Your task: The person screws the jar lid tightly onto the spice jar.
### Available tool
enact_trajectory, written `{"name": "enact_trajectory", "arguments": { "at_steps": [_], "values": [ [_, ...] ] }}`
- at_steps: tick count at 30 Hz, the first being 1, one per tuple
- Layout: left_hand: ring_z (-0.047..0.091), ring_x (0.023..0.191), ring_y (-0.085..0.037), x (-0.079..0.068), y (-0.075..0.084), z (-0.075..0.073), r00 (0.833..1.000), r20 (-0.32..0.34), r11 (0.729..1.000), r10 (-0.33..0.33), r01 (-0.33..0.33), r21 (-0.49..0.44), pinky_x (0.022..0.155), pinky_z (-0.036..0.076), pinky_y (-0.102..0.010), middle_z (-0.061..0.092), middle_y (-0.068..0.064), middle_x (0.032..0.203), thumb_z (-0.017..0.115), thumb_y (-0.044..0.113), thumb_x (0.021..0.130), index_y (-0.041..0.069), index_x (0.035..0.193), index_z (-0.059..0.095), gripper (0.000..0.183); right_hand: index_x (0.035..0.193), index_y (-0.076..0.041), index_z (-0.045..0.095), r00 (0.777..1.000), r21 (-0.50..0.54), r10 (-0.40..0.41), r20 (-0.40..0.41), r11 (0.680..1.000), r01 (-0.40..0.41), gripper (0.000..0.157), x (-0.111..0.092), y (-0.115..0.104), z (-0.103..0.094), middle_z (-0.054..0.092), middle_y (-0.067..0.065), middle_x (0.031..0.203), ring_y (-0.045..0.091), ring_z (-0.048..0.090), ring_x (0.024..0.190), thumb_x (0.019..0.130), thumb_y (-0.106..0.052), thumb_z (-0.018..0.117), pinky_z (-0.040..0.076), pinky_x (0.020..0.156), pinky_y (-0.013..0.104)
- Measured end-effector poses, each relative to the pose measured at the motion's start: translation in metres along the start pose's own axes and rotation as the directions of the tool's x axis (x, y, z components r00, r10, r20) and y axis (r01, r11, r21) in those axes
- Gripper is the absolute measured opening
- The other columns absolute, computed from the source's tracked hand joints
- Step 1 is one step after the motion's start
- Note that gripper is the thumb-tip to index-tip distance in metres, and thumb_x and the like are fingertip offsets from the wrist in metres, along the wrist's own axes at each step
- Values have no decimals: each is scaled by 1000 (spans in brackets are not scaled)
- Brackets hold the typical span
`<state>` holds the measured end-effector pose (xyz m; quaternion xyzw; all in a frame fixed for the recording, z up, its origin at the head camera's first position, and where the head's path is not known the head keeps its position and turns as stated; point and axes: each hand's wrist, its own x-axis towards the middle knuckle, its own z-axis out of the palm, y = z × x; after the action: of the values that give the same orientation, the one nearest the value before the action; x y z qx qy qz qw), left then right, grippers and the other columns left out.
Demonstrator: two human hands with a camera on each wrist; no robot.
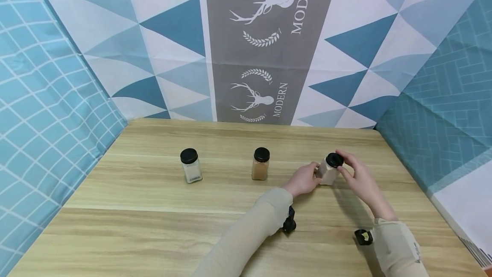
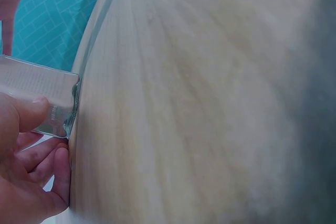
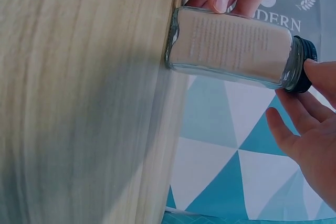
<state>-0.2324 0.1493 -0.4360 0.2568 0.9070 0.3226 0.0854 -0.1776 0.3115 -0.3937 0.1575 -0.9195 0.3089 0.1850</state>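
Note:
A square glass jar [image 1: 328,174] of pale powder stands on the right half of the table, its base on the wood. My left hand [image 1: 303,180] grips its lower body, thumb on one side and fingers on the other, as the left wrist view shows up close on the jar [image 2: 39,85]. At the top, my right hand [image 1: 360,181] pinches the black lid [image 3: 306,65] between thumb and fingers. The lid sits on the jar's neck. Printed lines of text run along the glass in the right wrist view.
A jar of orange-brown powder [image 1: 260,170] with a black lid stands mid-table. Further left is a jar of white contents [image 1: 192,172], also black-lidded. Patterned cloth [image 1: 174,54] hangs behind the wooden table [image 1: 146,230], with blue sheets on both sides.

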Motion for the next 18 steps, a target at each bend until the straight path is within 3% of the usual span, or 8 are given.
{"name": "enact_trajectory", "arguments": {
  "at_steps": [8,13,18],
  "values": [
    [57,100,-7,-1,1,-1,1000,3,1000,-1,1,7,79,45,-16,61,1,114,59,28,88,15,127,46,43,131,3,42,1000,4,-18,2,1000,18,44,1,1,-2,47,25,128,42,49,110,89,3,52,41,86,51],
    [56,102,-8,-2,2,-2,1000,2,1000,8,-8,20,80,45,-17,59,2,117,59,27,88,14,126,47,42,132,2,42,998,-9,-67,17,998,67,50,4,1,-3,45,23,130,38,48,111,85,10,53,43,91,29],
    [56,103,-8,-1,1,-2,1000,1,1000,6,-6,11,81,45,-17,59,1,118,59,27,88,14,126,47,42,133,3,41,997,30,-67,50,997,66,48,6,0,-3,46,25,130,41,49,111,86,10,51,43,93,21]
  ]
}}
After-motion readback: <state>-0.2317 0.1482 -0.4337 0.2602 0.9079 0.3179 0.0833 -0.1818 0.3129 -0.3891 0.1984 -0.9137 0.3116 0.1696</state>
